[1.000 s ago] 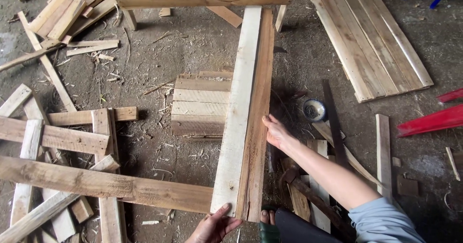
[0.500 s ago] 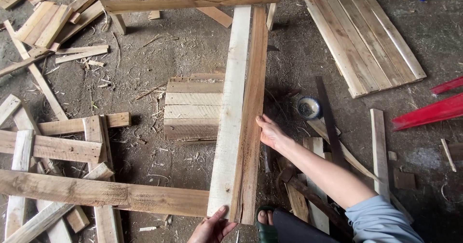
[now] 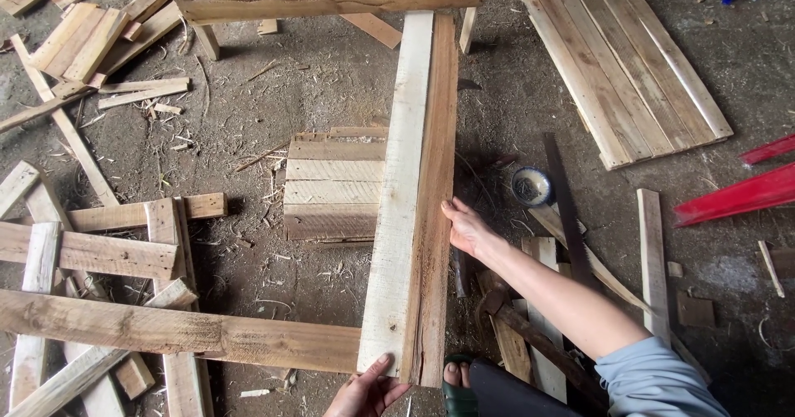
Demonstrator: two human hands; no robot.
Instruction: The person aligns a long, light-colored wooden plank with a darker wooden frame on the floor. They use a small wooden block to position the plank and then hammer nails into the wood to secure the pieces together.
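Two long wooden boards, one pale [image 3: 402, 193] and one brown [image 3: 435, 202], lie side by side, their long axis running away from the person toward a wooden crosspiece [image 3: 331, 1]. The right hand [image 3: 468, 228] presses open against the brown board's edge; the left hand [image 3: 364, 392] holds the near end, grip half closed.

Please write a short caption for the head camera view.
Left hand and right hand steady two long planks side by side.
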